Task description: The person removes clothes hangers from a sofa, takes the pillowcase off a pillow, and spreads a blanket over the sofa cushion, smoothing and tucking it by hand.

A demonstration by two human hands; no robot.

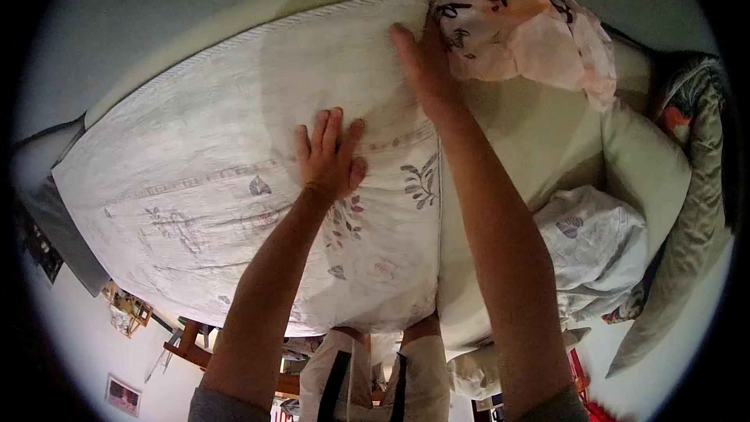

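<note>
A white quilt (pixel 234 101) with printed leaves and a piped edge lies spread over a pale mattress (pixel 516 125). My left hand (pixel 332 158) rests flat on the middle of the quilt, fingers spread. Farther up, my right hand (pixel 428 70) is at the quilt's right-hand edge, its thumb stretched away from the fingers. The fingertips of that hand are partly in shadow, and no held fold of cloth shows. Just beyond it lies a crumpled pink-and-white cloth (pixel 531 39) with dark lettering.
To the right are a bunched white cloth (pixel 598 242) with a leaf print, a pale pillow (pixel 644 164) and a long olive cushion or cloth (pixel 687 227). A grey wall borders the far side. A wooden stool-like frame (pixel 187 344) stands at the lower left.
</note>
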